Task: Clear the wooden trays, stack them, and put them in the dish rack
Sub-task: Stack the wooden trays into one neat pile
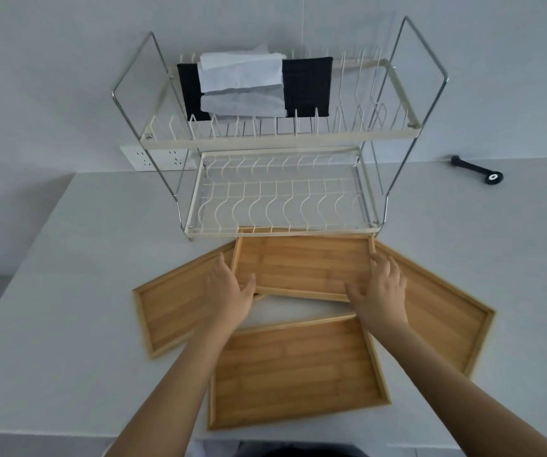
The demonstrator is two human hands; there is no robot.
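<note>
Your two hands bracket the far tray (302, 267), the one lying closest to the dish rack (278, 192) with its long axis running left to right across your view. Your left hand (231, 290) sits at its near-left corner, fingers (222, 263) spread along the left rim and thumb at the near edge; your right hand (379, 286) mirrors it at the near-right corner. Both are partly open and touching the rim. Whether they have closed into a firm hold, you cannot tell from here.

The tray looks slightly tilted, its sides lying over the left tray (170, 313) and the right tray (440, 311). The near tray (295, 371) lies flat on the counter (67, 291) just below your wrists. All four appear already cleared.

Since each hand is equally near its own end, the likely next move is a two-handed lift and carry toward you onto the near tray, matching long axes.
</note>
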